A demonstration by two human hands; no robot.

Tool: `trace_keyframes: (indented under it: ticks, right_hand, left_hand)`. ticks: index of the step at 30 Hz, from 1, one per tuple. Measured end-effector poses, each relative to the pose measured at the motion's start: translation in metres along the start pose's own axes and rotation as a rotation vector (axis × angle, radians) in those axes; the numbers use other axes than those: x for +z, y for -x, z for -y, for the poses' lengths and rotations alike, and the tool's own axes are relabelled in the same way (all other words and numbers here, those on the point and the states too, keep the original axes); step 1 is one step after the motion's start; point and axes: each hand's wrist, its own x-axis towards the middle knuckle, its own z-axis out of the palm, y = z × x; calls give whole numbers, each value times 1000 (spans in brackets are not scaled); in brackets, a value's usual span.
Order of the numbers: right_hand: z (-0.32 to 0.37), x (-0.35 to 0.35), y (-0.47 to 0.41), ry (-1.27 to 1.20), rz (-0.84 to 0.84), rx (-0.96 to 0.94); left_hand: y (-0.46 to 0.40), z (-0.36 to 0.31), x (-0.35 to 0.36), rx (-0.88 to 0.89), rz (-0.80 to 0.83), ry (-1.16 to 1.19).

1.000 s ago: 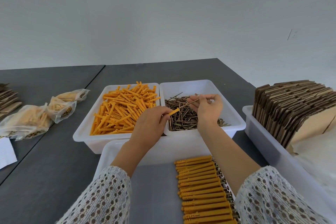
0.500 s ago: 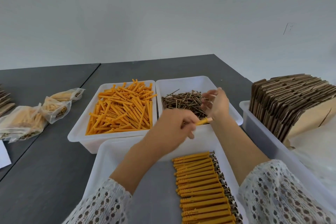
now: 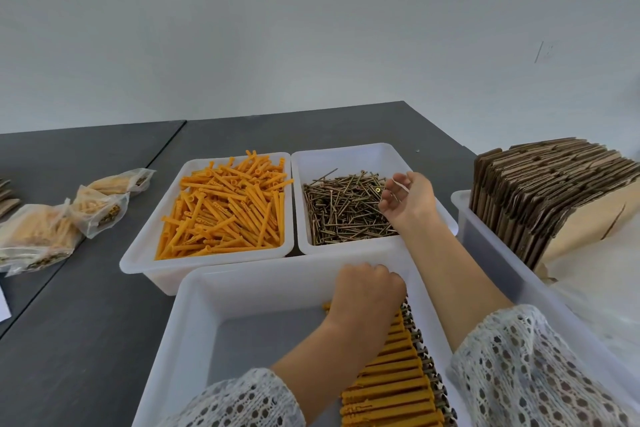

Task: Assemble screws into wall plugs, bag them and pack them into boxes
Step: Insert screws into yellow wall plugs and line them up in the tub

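Here, on a dark grey table (image 3: 86, 322): three white plastic trays grouped close together. Far left, a tray (image 3: 145, 253) heaped with loose orange plastic wall plugs (image 3: 225, 208); touching its right side, a tray (image 3: 346, 156) of loose brass-coloured screws (image 3: 343, 211). Nearest, a larger white tray (image 3: 194, 322) with a neat row of orange plugs already fitted with screws (image 3: 394, 374) along its right part, screw heads to the right.

Left hand (image 3: 363, 291) low in the near tray at the far end of that row, knuckles up, fingers curled under; cannot tell whether anything pinched beneath, an orange tip just visible at its left edge. Right hand (image 3: 408, 201) over the right part of the screw tray, palm turned leftward, fingers loosely bent, apparently nothing gripped. White lace sleeves (image 3: 519, 374) on both forearms.

Far right, a fourth white tray (image 3: 485, 236) packed with upright flattened brown cardboard boxes (image 3: 554, 191). Far left on the table, several clear plastic bags filled with plug sets (image 3: 52, 225), lying near one another, well apart from the trays.
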Motion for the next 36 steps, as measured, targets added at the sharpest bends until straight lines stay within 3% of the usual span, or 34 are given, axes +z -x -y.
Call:
trace_keyframes:
  ticks: [6,9,11,14,16,17,20,22,23,26,29,36]
  right_hand:
    - [0,2,2,48,16,-10]
    - [-3,6,2,186,14,-45]
    - [-9,10,2,459,17,-127]
    - [-24,13,-3,1028,117,-407]
    - [-34,15,-4,1391,275,-463]
    - [-39,16,-5,1578,342,-432]
    - [-46,20,-4,1987,380,-304]
    - [-48,20,-4,2056,369,-245]
    - [-47,20,-5,2069,363,-232]
    - [-45,20,-5,2102,366,-222]
    - [-44,20,-4,2120,383,-219]
    - [-44,20,-1,2027,332,-308]
  left_hand:
    - [-1,5,7,35,-2,-12]
    - [-5,11,10,74,-20,-6]
    - [-7,19,4,98,-104,39]
    - [-9,44,-13,83,-425,44]
    - [-6,69,-24,-59,-634,51]
    - [-3,83,-26,-168,-658,36]
    - [8,127,-17,-624,-433,2]
    - [17,149,-9,-858,-202,63]
    - [19,157,-5,-894,-130,133]
    - [18,171,4,-792,-95,323]
    - [18,174,6,-727,-122,343]
    - [13,176,12,-759,-189,320]
